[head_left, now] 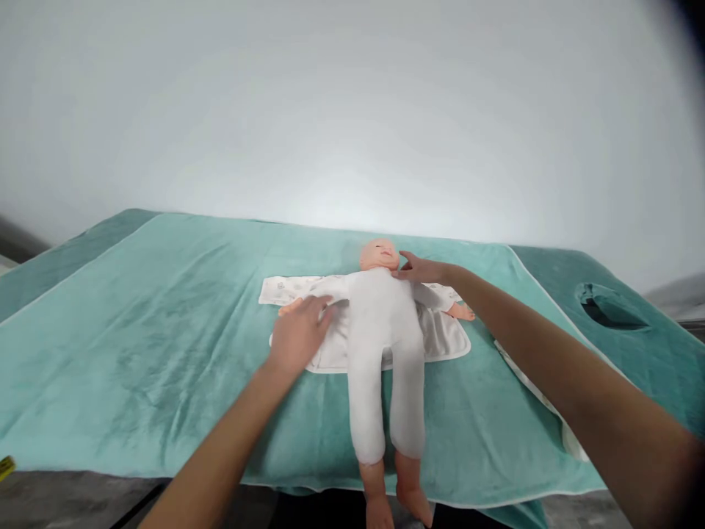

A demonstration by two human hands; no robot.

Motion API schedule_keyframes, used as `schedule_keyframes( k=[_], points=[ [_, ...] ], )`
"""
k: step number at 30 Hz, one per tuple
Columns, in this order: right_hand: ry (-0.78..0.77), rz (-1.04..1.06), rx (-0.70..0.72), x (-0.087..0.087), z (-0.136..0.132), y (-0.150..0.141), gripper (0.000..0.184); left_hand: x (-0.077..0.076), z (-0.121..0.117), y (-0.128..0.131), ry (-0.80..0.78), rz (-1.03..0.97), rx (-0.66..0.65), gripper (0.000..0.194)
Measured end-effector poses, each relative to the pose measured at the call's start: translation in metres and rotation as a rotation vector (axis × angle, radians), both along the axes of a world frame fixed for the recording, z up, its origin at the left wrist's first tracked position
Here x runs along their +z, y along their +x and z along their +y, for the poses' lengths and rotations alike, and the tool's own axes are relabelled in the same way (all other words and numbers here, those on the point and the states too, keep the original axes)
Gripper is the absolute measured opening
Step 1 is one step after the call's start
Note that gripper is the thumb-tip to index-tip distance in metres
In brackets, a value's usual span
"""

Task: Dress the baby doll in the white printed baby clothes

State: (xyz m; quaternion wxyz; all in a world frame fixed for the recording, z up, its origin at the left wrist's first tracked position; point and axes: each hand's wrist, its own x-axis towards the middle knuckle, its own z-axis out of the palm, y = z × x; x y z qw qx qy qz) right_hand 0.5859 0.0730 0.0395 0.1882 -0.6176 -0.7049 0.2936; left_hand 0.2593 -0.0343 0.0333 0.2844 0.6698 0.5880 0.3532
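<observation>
A baby doll [385,312] with a white cloth body lies on its back, its head toward the wall and its feet over the near edge. Beneath it, a white baby garment [452,338] is spread flat, with a patterned band at the top. At the doll's outstretched arm on the left is my left hand [300,330], thumb and fingers apart; whether it touches the arm is unclear. Beside the doll's neck and shoulder on the right, my right hand [421,270] has its thumb and forefinger parted. No grasp shows in either hand.
A green plush cover [137,330] lies over the bed or table. Part of a white cloth item [573,441] shows beside my right forearm. An oval opening [606,308] is at the right end. The pale wall [352,110] stands behind.
</observation>
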Motion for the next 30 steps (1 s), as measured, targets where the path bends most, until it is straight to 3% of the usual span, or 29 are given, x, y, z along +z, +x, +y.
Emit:
schedule_keyframes(
  k=[2,4,7,11,14,16,18,21,26,30],
  points=[
    [0.097,-0.112,-0.040,0.006,-0.014,-0.013,0.096,0.005,0.036,-0.015,0.026,0.174,0.036,0.030],
    [0.321,-0.193,-0.022,0.011,-0.033,-0.038,0.084,0.006,0.064,-0.023,-0.076,0.244,0.022,0.032],
    [0.531,-0.281,0.181,0.017,-0.058,-0.088,0.062,0.000,0.087,-0.026,-0.207,0.215,-0.013,0.039],
    [0.429,-0.477,0.488,0.016,-0.059,-0.154,0.041,-0.019,0.099,-0.041,-0.296,0.057,-0.160,0.045],
    [0.310,-0.561,0.574,0.005,-0.040,-0.185,0.038,-0.033,0.106,-0.057,-0.304,0.053,-0.281,0.039],
    [0.281,-0.548,0.591,-0.007,-0.028,-0.195,0.042,-0.038,0.109,-0.064,-0.258,0.097,-0.292,0.032],
    [0.286,-0.530,0.570,-0.017,-0.023,-0.198,0.047,-0.039,0.109,-0.068,-0.220,0.071,-0.286,0.029],
    [0.350,-0.539,0.448,-0.024,-0.028,-0.192,0.047,-0.032,0.106,-0.070,-0.230,-0.146,-0.263,0.031],
    [0.432,-0.556,0.220,-0.011,-0.044,-0.183,0.041,-0.016,0.100,-0.081,-0.284,-0.657,-0.090,0.036],
    [0.364,-0.572,0.148,0.000,-0.048,-0.187,0.039,-0.011,0.096,-0.089,-0.400,-0.850,-0.223,0.038]
  ],
)
